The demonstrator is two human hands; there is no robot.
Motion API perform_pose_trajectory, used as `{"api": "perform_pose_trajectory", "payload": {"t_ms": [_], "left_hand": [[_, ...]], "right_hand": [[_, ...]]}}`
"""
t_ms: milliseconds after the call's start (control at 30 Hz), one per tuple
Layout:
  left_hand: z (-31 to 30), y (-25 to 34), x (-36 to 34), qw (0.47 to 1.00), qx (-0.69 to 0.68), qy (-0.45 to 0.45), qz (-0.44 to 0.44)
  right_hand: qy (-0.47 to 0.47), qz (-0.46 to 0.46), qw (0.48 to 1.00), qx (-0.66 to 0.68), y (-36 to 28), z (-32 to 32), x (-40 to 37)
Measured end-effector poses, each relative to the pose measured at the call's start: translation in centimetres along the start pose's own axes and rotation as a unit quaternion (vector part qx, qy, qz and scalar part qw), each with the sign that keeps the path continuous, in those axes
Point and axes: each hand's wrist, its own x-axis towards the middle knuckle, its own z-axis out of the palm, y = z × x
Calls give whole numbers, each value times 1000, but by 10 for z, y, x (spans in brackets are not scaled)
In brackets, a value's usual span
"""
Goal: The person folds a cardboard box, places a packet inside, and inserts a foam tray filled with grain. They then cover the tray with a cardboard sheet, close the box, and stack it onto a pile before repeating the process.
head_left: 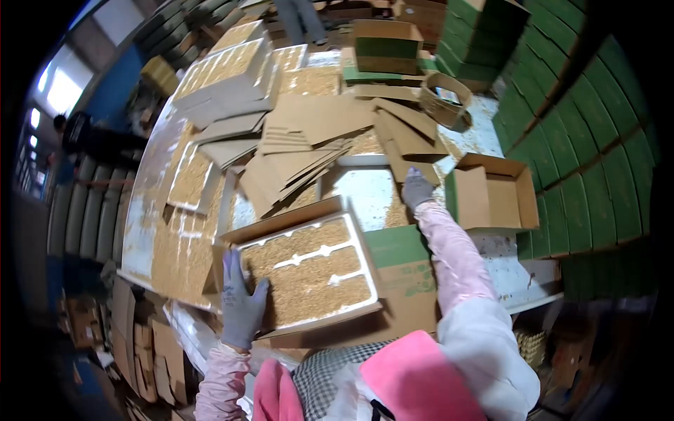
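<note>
In the head view a cardboard box (pixel 300 332) sits before me, holding a white foam tray (pixel 359 261) filled with light brown, grain-like material (pixel 309 298). My left hand (pixel 243 302), in a grey glove, rests at the box's left side. Its fingers are stretched along the edge, with the thumb apart over the tray's rim. Farther forward and to the right, my gloved right hand (pixel 418 189) has its fingers closed at the near end of a brown cardboard sheet (pixel 399 156); the fingertips are partly hidden. A green-printed cardboard piece (pixel 400 256) lies beside the box.
Loose cardboard sheets (pixel 309 119) are heaped mid-table. Foam trays (pixel 225 91) stand stacked at the back left. An open box (pixel 502 193) stands on the right, near stacked green boxes (pixel 597 168). A round container (pixel 444 102) and another box (pixel 386 45) stand farther back.
</note>
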Motion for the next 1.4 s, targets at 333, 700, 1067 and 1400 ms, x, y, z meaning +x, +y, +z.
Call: {"api": "perform_pose_trajectory", "payload": {"t_ms": [333, 700, 1067, 1400], "left_hand": [[-23, -219, -1, 977, 16, -114, -181], [63, -276, 11, 945, 143, -275, -101], [-39, -38, -2, 897, -22, -271, 348], [-58, 24, 26, 920, 78, -286, 256]], "right_hand": [[126, -211, 969, 6, -48, -173, -77], [296, -24, 817, 494, -61, -244, -239], [65, -515, 823, 229, -163, -229, -252], [-331, -501, 800, -8, -148, -223, -220]]}}
